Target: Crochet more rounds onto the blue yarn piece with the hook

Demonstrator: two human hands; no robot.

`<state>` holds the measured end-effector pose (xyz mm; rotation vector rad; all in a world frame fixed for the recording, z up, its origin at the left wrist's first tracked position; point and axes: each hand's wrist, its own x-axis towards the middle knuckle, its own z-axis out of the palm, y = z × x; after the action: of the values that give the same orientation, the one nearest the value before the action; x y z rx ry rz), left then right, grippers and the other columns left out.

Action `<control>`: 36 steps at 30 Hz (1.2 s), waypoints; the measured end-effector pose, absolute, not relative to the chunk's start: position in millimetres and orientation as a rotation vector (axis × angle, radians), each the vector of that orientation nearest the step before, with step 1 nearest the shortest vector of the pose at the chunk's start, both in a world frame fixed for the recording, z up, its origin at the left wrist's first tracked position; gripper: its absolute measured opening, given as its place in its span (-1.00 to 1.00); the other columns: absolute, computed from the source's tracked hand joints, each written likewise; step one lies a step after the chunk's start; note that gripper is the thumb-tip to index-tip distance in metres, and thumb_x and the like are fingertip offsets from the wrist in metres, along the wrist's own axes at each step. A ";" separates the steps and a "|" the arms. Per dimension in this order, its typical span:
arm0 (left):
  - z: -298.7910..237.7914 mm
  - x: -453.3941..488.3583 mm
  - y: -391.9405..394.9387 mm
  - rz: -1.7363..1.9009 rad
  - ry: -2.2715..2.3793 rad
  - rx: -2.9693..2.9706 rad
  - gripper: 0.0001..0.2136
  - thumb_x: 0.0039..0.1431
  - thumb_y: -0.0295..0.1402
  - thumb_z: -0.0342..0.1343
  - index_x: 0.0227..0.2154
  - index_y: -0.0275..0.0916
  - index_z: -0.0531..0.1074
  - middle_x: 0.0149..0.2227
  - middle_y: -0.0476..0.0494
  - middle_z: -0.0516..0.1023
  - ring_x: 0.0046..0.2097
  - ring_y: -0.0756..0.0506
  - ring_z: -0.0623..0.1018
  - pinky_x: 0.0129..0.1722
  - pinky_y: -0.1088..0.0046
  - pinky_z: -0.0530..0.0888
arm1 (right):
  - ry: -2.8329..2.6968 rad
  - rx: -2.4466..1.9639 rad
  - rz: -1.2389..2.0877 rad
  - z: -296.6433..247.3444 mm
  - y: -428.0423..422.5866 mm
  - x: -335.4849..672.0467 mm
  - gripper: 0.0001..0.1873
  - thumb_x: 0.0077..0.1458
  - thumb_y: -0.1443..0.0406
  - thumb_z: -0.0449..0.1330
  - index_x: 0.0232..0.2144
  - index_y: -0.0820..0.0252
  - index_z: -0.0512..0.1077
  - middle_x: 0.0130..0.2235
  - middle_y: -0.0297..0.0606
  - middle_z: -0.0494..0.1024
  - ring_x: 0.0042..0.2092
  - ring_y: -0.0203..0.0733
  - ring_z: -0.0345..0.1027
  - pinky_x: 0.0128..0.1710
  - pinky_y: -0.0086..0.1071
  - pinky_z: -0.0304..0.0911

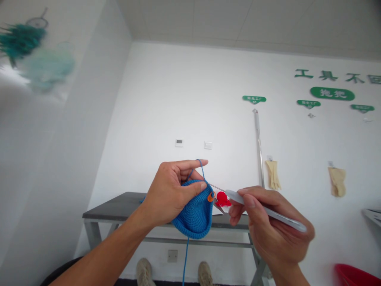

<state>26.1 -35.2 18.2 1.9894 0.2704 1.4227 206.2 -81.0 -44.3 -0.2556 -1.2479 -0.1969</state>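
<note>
My left hand (174, 190) pinches the upper edge of a round, cupped piece of blue crochet (195, 214) between thumb and fingers. Its index finger points right with blue yarn (203, 170) looped over it. In my right hand (269, 222) is a crochet hook (279, 217) with a light grey handle, held like a pen. The hook's thin metal shaft reaches left to the crochet's edge beside my left thumb; its very tip is hard to make out. An orange stitch marker (211, 196) hangs on the right edge of the crochet. A yarn strand drops below the piece.
Behind my hands stands a dark-topped table (119, 204) with grey legs, carrying a red crocheted item (222, 198) and white paper. A metal pole (259, 147) and pale gloves (273, 174) hang on the wall. A red container (357, 275) is at lower right.
</note>
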 end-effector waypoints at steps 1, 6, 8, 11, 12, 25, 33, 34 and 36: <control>18.1 26.1 -35.4 1.424 0.269 1.991 -0.52 0.07 -0.42 0.40 0.08 -0.42 0.60 -0.42 -0.11 0.72 -0.35 -0.17 0.70 -0.24 0.28 0.61 | -1.251 -0.255 -0.198 -44.2 -80.7 206.7 -0.89 0.24 0.36 0.36 -0.31 0.05 0.68 -0.51 -0.37 0.63 -0.59 -0.24 0.48 -0.62 -0.37 0.36; 16.6 26.5 -37.3 1.391 0.231 1.948 -0.50 0.05 -0.40 0.43 0.09 -0.41 0.59 -0.43 -0.11 0.72 -0.36 -0.17 0.69 -0.28 0.29 0.59 | -1.286 -0.183 -0.120 -44.3 -73.7 211.4 -0.91 0.24 0.34 0.38 -0.25 0.06 0.72 -0.50 -0.32 0.66 -0.58 -0.19 0.53 -0.61 -0.36 0.45; 16.6 26.9 -38.2 1.370 0.216 1.913 -0.45 0.03 -0.38 0.45 0.11 -0.41 0.58 -0.42 -0.10 0.72 -0.36 -0.17 0.69 -0.29 0.30 0.59 | -1.291 -0.155 -0.009 -44.4 -69.8 210.9 -0.91 0.26 0.29 0.38 -0.23 0.08 0.73 -0.53 -0.29 0.66 -0.58 -0.17 0.55 -0.61 -0.37 0.49; 17.2 28.1 -39.7 1.377 0.209 1.842 -0.38 -0.04 -0.38 0.51 0.13 -0.42 0.56 -0.42 -0.08 0.72 -0.35 -0.13 0.67 -0.29 0.36 0.56 | -1.239 -0.114 0.188 -44.7 -65.0 204.8 -0.85 0.22 0.17 0.43 -0.24 0.09 0.75 -0.54 -0.23 0.68 -0.57 -0.16 0.57 -0.61 -0.40 0.51; 17.4 28.6 -40.2 1.386 0.208 1.820 -0.34 -0.07 -0.39 0.52 0.16 -0.43 0.55 -0.41 -0.06 0.72 -0.35 -0.11 0.66 -0.29 0.39 0.55 | -1.219 -0.092 0.234 -44.9 -63.9 202.0 -0.83 0.20 0.14 0.44 -0.24 0.08 0.75 -0.52 -0.21 0.70 -0.56 -0.17 0.58 -0.61 -0.41 0.51; 18.9 28.9 -43.4 1.427 0.254 1.758 0.05 -0.14 -0.49 0.53 0.45 -0.50 0.19 -0.35 -0.05 0.73 -0.36 -0.06 0.64 -0.36 0.49 0.52 | -1.153 -0.029 0.390 -43.2 -63.3 186.3 -0.85 0.06 0.19 0.55 -0.29 0.02 0.74 -0.46 -0.22 0.74 -0.54 -0.24 0.60 -0.55 -0.49 0.54; 16.6 30.1 -47.3 1.452 0.249 1.747 0.04 -0.15 -0.54 0.50 0.45 -0.51 0.18 -0.39 -0.01 0.72 -0.39 -0.06 0.63 -0.39 0.50 0.50 | -1.133 -0.034 0.356 -42.5 -62.8 181.0 -0.81 0.04 0.18 0.56 -0.26 0.05 0.76 -0.49 -0.18 0.73 -0.58 -0.29 0.55 -0.59 -0.55 0.47; 16.6 30.3 -47.6 1.457 0.247 1.747 0.03 -0.14 -0.54 0.50 0.44 -0.51 0.19 -0.39 -0.02 0.72 -0.38 -0.05 0.63 -0.38 0.50 0.51 | -1.131 -0.037 0.342 -43.1 -62.3 181.1 -0.81 0.05 0.18 0.56 -0.26 0.05 0.76 -0.49 -0.18 0.73 -0.58 -0.29 0.55 -0.59 -0.55 0.46; 16.9 30.3 -48.4 1.460 0.240 1.746 0.02 -0.13 -0.54 0.49 0.44 -0.52 0.20 -0.39 -0.03 0.73 -0.38 -0.05 0.63 -0.36 0.50 0.51 | -1.128 -0.045 0.305 -44.3 -61.5 181.3 -0.81 0.05 0.16 0.55 -0.26 0.05 0.76 -0.49 -0.20 0.72 -0.57 -0.32 0.54 -0.57 -0.56 0.46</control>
<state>30.3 -48.4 16.9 1.7462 0.2398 1.4602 181.3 -61.5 -44.3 -0.0454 -1.1280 0.3046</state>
